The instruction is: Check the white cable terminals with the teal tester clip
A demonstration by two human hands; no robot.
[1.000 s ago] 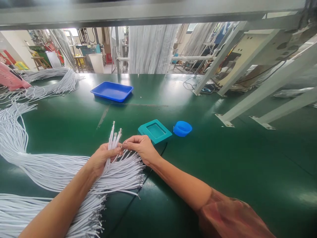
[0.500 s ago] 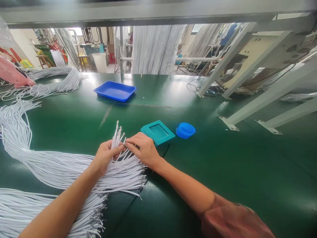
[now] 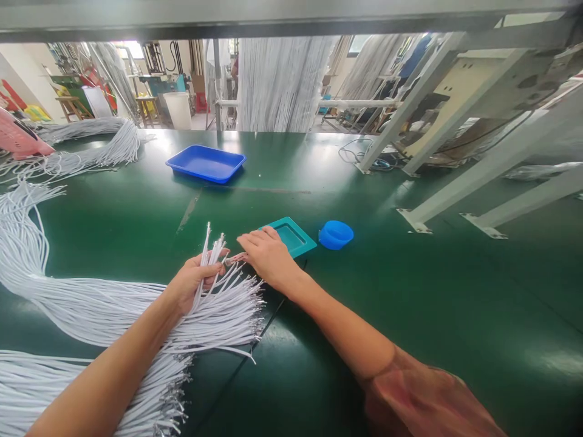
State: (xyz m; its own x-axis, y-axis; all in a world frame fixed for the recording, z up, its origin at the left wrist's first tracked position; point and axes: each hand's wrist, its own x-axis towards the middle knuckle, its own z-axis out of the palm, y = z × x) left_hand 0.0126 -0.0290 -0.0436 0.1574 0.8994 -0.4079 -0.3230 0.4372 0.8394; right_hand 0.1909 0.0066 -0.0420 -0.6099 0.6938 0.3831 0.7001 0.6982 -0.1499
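Observation:
In the head view, my left hand (image 3: 197, 280) is closed around a small bunch of white cords (image 3: 212, 250), their frayed-looking tips pointing up. Close by on the right, my right hand (image 3: 268, 252) is curled, knuckles up. From under its fingers a small, narrow pinkish item (image 3: 235, 259) reaches toward the held cords; its kind is unclear. Below both hands lies a thick bundle of white cords (image 3: 113, 306), its cut ends fanned out to the right. A second cord bundle (image 3: 150, 388) rests nearer to me, partly behind my left forearm.
Beyond my right hand sit a teal square tray (image 3: 300, 241) and a blue round cup (image 3: 336, 235). A blue rectangular tray (image 3: 207, 164) stands farther back. White metal legs (image 3: 437, 203) are fixed to the green table (image 3: 410, 340) on the right. A pink object (image 3: 20, 136) is at far left.
My right hand has rolled over and drawn slightly away from my left fingers, and the pinkish item now shows. My left hand keeps its cords. The whole view has shifted a little.

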